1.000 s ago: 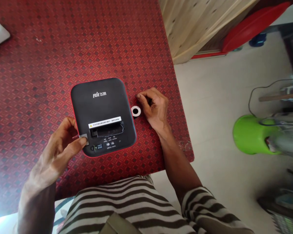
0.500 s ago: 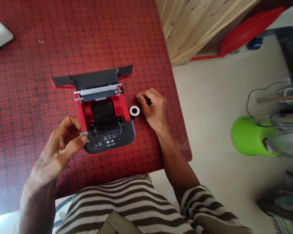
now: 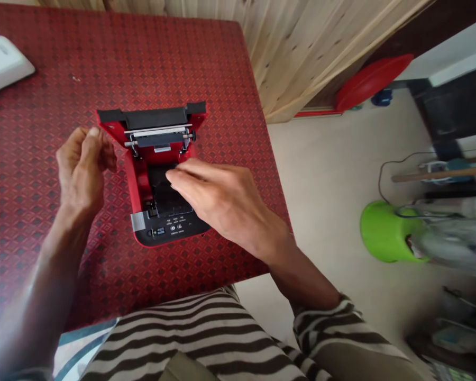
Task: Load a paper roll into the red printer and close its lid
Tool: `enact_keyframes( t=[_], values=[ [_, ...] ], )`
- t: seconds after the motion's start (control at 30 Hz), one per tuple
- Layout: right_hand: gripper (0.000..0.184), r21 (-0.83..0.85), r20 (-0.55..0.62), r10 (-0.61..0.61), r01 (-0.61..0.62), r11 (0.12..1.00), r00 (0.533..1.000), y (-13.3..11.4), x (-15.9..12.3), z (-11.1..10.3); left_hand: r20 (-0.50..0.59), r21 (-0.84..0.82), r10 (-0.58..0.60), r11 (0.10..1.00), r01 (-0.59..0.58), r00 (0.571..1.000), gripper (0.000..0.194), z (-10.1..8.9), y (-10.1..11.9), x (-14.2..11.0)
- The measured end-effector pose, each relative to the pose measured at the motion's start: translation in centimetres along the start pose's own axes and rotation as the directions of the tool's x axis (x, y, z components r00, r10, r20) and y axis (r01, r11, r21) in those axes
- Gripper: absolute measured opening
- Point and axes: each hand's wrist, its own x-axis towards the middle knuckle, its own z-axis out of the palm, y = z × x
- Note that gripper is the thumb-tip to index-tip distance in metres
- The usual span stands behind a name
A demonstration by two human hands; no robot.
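Printer (image 3: 178, 227), black and red: left of centre in the frame, upright on the red patterned table (image 3: 222, 69). Lid (image 3: 156, 117) raised, standing toward the top of the frame. On the lid's inner side: a dark roller (image 3: 158, 139) lying crosswise, with a small black knob (image 3: 194, 135) at its right end. Below it, the open compartment (image 3: 158, 185), red walls, dark interior. A grey strip (image 3: 138, 221) sits on the left corner of the front panel, which carries small white markings and a label.

Left hand (image 3: 81, 169): just beside the printer, on its left, at the lid's lower left edge. Fingers curled in, thumb laid against the index finger. Contact with the lid: cannot tell. No object visible in the grip.

Right hand (image 3: 230, 203): reaches in from the lower right, back of the hand up, over the right part of the compartment. Thumb and index tips brought together above the dark interior. Whether anything is pinched there, or touched: cannot tell. The hand hides the printer's right side.

Surroundings: white object (image 3: 3, 63) at the upper left of the frame, on the table, well apart from the printer. Green bucket (image 3: 388, 230) on the pale floor (image 3: 321, 174), right side of the frame.
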Motion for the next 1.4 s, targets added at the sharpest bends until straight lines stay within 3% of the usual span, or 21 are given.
enact_keyframes(
  t=[0.07,0.13,0.43,0.57,0.67,0.8,0.9,1.0,1.1,1.23,1.4],
  values=[
    [0.031,-0.105,0.168,0.036,-0.019,0.994,0.985,-0.6,1.7,0.1,-0.087,0.011,0.090,0.996,-0.090,0.992,0.038,1.4,-1.1,1.3],
    [0.032,-0.150,0.252,0.060,-0.023,0.988,0.966,-1.0,3.2,0.3,-0.120,0.077,0.156,0.986,-0.148,0.980,0.047,2.2,-2.1,1.8],
    [0.031,-0.172,0.386,0.076,-0.009,0.985,0.919,-1.0,6.2,1.5,-0.019,0.202,0.214,0.958,-0.206,0.977,0.053,2.1,-2.6,1.4],
    [0.021,-0.136,0.271,0.016,0.022,0.990,0.962,-0.8,5.5,1.7,0.013,0.242,0.206,0.949,-0.203,0.978,0.052,2.1,-2.5,1.5],
    [0.014,-0.048,0.139,0.016,-0.010,0.999,0.990,-1.2,3.7,0.3,0.033,0.261,0.200,0.944,-0.202,0.979,0.051,2.1,-2.6,1.5],
    [0.012,0.226,-0.011,0.018,-0.015,0.974,1.000,-0.3,0.7,-3.4,0.053,0.281,0.203,0.937,-0.209,0.978,0.049,1.8,-3.2,1.6],
    [0.022,0.497,-0.215,0.187,-0.057,0.866,0.959,3.0,-1.0,-4.4,0.059,0.288,0.214,0.932,-0.222,0.975,0.048,1.7,-3.7,1.8],
    [0.031,0.658,-0.382,0.459,-0.112,0.745,0.802,7.5,-1.5,-1.9,0.064,0.296,0.228,0.925,-0.237,0.971,0.052,1.7,-3.9,1.9],
    [0.043,0.730,-0.347,0.589,-0.183,0.658,0.730,10.9,-1.0,2.6,0.064,0.299,0.236,0.922,-0.245,0.970,0.054,1.8,-3.9,1.9],
    [0.038,0.767,-0.279,0.629,-0.227,0.601,0.725,11.7,0.1,7.2,0.067,0.304,0.242,0.919,-0.251,0.968,0.053,1.7,-3.9,2.0],
    [0.025,0.698,-0.200,0.571,-0.293,0.654,0.797,10.7,0.2,8.7,0.064,0.302,0.253,0.917,-0.260,0.965,0.046,1.6,-4.4,2.1]
  ],
)
